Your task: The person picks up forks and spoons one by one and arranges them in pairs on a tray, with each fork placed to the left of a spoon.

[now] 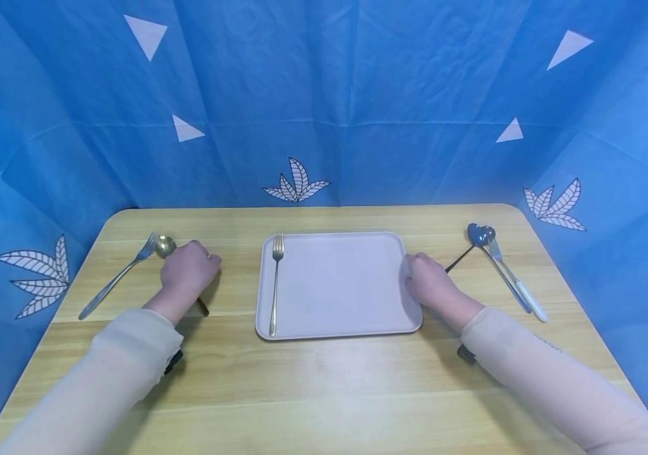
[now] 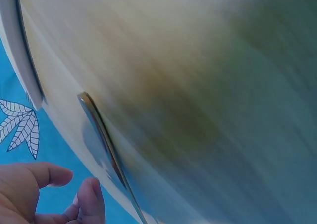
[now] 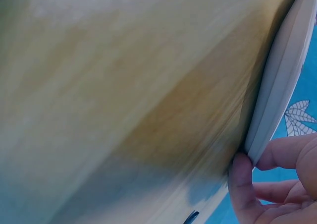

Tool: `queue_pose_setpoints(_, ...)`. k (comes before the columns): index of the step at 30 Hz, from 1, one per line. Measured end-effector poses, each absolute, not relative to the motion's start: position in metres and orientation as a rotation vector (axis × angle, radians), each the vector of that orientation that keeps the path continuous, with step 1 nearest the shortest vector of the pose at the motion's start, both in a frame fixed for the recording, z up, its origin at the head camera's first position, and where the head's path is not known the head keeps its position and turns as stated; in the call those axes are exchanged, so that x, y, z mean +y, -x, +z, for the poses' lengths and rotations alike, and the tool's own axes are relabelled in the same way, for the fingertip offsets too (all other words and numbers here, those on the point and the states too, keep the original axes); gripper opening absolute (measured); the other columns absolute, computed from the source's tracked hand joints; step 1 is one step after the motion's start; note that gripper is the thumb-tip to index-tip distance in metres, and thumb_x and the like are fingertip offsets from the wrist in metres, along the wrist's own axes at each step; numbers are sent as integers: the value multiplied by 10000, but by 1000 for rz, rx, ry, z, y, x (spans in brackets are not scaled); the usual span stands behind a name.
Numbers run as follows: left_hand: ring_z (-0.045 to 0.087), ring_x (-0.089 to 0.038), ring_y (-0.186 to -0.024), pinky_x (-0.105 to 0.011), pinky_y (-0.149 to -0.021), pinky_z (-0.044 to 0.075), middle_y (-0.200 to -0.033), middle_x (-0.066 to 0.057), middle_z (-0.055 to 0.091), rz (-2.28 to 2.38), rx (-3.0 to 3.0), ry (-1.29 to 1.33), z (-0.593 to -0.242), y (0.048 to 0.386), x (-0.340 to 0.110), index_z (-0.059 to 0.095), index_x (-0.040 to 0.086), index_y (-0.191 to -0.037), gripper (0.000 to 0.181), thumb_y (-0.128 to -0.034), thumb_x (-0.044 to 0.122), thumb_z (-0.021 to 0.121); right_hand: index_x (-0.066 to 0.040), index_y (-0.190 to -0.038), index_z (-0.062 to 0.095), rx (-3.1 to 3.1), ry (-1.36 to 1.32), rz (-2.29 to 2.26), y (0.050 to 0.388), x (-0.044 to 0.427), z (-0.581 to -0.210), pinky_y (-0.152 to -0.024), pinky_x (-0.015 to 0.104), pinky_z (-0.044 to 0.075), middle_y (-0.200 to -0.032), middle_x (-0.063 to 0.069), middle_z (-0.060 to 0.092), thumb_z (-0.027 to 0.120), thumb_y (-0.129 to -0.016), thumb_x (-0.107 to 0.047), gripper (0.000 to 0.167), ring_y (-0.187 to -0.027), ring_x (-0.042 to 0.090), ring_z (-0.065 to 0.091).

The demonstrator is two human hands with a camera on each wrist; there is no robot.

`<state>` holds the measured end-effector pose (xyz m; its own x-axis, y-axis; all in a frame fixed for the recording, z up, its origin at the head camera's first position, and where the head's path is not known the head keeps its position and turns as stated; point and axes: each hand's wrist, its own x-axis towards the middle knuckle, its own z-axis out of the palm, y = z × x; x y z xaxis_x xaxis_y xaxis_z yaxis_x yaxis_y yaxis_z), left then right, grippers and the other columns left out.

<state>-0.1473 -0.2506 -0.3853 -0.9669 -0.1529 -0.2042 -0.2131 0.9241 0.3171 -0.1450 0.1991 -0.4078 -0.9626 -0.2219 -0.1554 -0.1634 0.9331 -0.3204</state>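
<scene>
A pale rectangular tray (image 1: 346, 287) lies on the wooden table, with a fork (image 1: 275, 287) upright along its left side. My right hand (image 1: 433, 279) pinches the tray's right edge; in the right wrist view, the thumb and fingers of that hand (image 3: 285, 184) meet around the rim (image 3: 277, 80). Over a gold spoon (image 1: 165, 246) at the left is my left hand (image 1: 189, 272), which hides the middle of the spoon. The left wrist view has this hand (image 2: 49, 194) with a gap between thumb and fingertips, beside the spoon's handle (image 2: 105, 140).
Left of the spoon lies a silver fork (image 1: 119, 278). Right of the tray are a dark spoon (image 1: 476, 234), another spoon crossing it (image 1: 488, 233) and a fork with a pale handle (image 1: 530, 299). Blue cloth (image 1: 324, 82) hangs behind the table (image 1: 324, 392).
</scene>
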Motion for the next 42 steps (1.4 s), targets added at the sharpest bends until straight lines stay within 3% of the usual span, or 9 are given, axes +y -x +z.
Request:
queue_pose_setpoints(6, 351, -172, -472, -318, -426, 313, -526, 14, 344, 506, 2886, 285, -385, 148, -255, 428, 112, -640, 383, -979, 291, 430, 158, -1344, 480, 2890, 286, -457, 145, 199, -407, -851, 515, 532, -1132, 335, 582, 589, -912, -20, 480, -987, 442, 620)
queue_pose_setpoints(15, 497, -253, -529, -360, -432, 400, -655, -110, 503, 484, 2893, 329, -386, 148, -260, 492, 14, -854, 317, -985, 298, 444, 160, -1353, 469, 2886, 281, -458, 146, 200, -409, -883, 531, 520, -1161, 345, 573, 592, -909, -18, 494, -1028, 462, 610)
queue_pose_setpoints(26, 554, -294, -592, -394, -461, 439, -740, -150, 573, 481, 2900, 375, -393, 151, -269, 523, -19, -933, 345, -980, 318, 463, 158, -1346, 478, 2893, 283, -466, 146, 200, -409, -875, 529, 522, -1148, 346, 579, 596, -906, -19, 488, -1013, 454, 615)
queue_pose_setpoints(42, 516, -263, -543, -382, -450, 424, -624, -87, 492, 480, 2918, 420, -394, 151, -275, 480, 54, -749, 311, -961, 281, 492, 133, -1256, 556, 2930, 310, -494, 145, 201, -412, -794, 498, 542, -1026, 281, 599, 597, -892, -14, 395, -885, 384, 622)
